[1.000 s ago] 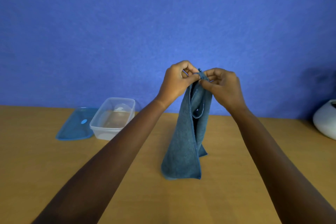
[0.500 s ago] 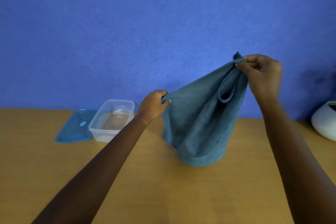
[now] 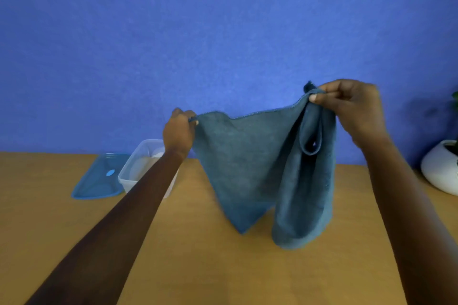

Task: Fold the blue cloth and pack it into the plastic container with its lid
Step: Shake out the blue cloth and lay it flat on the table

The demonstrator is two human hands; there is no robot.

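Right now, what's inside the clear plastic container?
The container looks empty through its clear walls; the left forearm covers its near right corner. Its lid lies beside it.

A wooden surface (image 3: 198, 267) in a warm tan colour fills the lower part of the view, running back to a plain blue wall (image 3: 198, 32) with a fine, slightly rough texture. At the far right edge, a rounded white pot (image 3: 437, 168) sits on the surface close to the wall, cut off by the frame. A few green leaves (image 3: 455, 101) show above it, casting a dim shadow on the wall.
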